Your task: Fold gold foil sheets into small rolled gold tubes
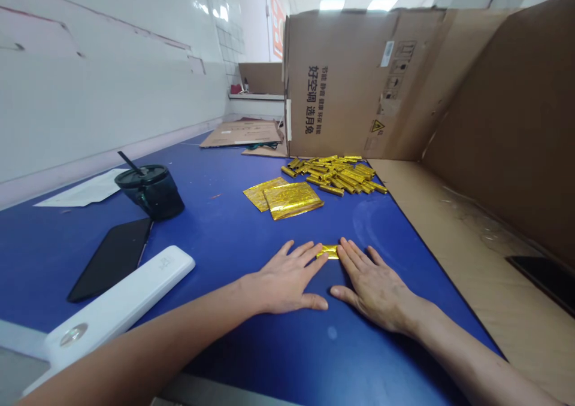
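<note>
A small strip of gold foil [328,251] lies flat on the blue tabletop [215,226]. My left hand [291,277] rests palm down with its fingers spread, the fingertips on the strip's left end. From the other side, my right hand [371,280] lies flat, its fingertips over the strip's right end. The middle of the strip shows between them; its ends are hidden under the fingers. Farther back lies a stack of flat gold foil sheets [294,200]. Behind it is a loose pile of rolled gold foil tubes [345,178].
At left stand a dark cup with a straw [155,193], a black phone [112,259], a white elongated device [130,292] and a paper sheet [85,189]. A large cardboard box [350,88] rises at the back. Brown cardboard [431,214] borders the right table edge.
</note>
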`<state>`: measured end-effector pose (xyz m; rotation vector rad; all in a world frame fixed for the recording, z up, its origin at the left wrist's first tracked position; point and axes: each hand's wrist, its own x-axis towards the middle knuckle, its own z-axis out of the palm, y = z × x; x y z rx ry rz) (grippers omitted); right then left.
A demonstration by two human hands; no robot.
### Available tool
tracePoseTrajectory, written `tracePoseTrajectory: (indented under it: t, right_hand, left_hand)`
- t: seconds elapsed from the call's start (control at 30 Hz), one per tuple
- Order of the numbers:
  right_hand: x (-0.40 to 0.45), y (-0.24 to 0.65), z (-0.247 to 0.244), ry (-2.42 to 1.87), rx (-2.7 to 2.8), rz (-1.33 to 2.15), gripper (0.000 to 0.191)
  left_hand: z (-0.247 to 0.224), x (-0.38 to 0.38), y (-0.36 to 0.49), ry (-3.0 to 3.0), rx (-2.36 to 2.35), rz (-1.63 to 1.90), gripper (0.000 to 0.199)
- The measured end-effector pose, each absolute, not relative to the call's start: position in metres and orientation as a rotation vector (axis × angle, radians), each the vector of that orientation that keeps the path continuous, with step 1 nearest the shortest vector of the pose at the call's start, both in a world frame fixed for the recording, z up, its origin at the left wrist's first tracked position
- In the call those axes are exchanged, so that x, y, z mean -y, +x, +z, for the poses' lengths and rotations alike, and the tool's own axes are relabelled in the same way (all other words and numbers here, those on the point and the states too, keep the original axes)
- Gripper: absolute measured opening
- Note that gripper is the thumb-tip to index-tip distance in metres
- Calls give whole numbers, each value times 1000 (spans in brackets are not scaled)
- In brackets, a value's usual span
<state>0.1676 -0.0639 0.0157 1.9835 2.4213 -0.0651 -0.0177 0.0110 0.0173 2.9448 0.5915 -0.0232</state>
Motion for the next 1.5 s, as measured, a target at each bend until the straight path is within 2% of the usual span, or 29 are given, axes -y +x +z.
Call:
tracePoseTrajectory:
  t: [0.67,0.83,1.5]
  right_hand:
    - [67,166,19,1976,-2442,-49,79]
    - [64,164,15,1898,-2567,-84,73]
    - [73,169,24,1935,-2441,-103,74]
  left_hand:
    - [25,-18,-14,2998,-590,-9,74]
    - [21,-16,-15,2982,-602,-9,72]
    - [19,-22,-21,2931,-583,-36,73]
